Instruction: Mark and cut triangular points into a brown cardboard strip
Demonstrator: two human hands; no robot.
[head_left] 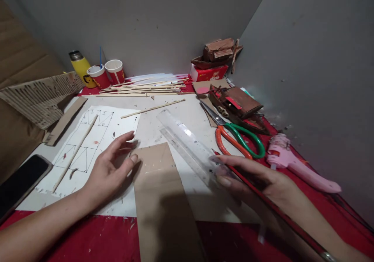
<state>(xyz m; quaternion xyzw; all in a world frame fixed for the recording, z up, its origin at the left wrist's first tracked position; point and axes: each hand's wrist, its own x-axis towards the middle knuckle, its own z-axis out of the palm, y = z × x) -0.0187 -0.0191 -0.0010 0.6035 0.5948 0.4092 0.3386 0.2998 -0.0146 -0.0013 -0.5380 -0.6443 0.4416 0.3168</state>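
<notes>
Presumably to keep both handy, my right grip clamps a clear plastic ruler and a slim red pencil beside the brown cardboard strip on the red-covered table, my left grip, fingers apart, near the strip's left edge.

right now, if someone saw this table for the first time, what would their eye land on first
Probably the scissors, right of centre, with one orange and one green handle, and the pink glue gun to their right. Next might come the clear ruler, held in the right hand near the cardboard piece in the foreground.
</notes>
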